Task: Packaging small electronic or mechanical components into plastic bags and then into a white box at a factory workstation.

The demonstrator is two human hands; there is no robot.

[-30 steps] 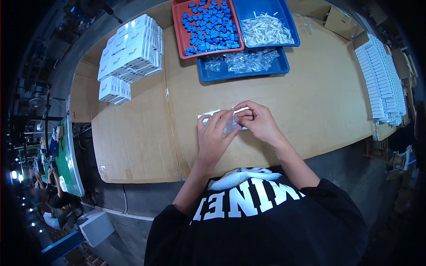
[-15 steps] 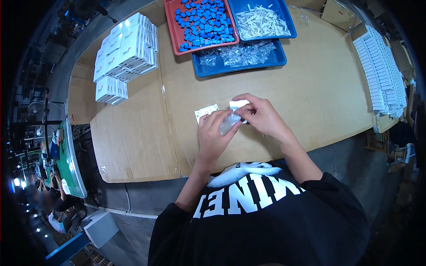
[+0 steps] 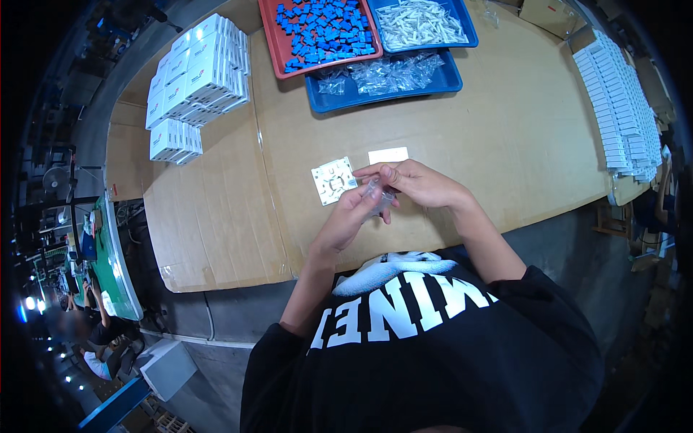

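The white plate [image 3: 333,180] lies flat on the cardboard top, and I tell where the other things are from it. It is about square, a bit turned, with holes cut in it, so I see no long side.

My clear bag [image 3: 381,202] is up in my hands, to the right of the white plate and a little nearer to me. My left hand [image 3: 346,220] is curled around the bag, with the thumb on one side and the fingers on the other. My right hand [image 3: 429,186] comes across from the right, its fingers bunched by the top of the bag and pointing left at the white plate. I can't tell if those fingers pinch anything. The bag is crumpled and partly hidden, so I can't tell which way its long side runs.

My left hand is the nearer one to the white plate, right by its close right corner. I can't tell if they touch.

A white card [image 3: 388,155] lies to the right of the white plate and a bit farther off, its long side going left to right. Well past the white plate is a blue tray [image 3: 390,99] with clear packets [image 3: 397,74].
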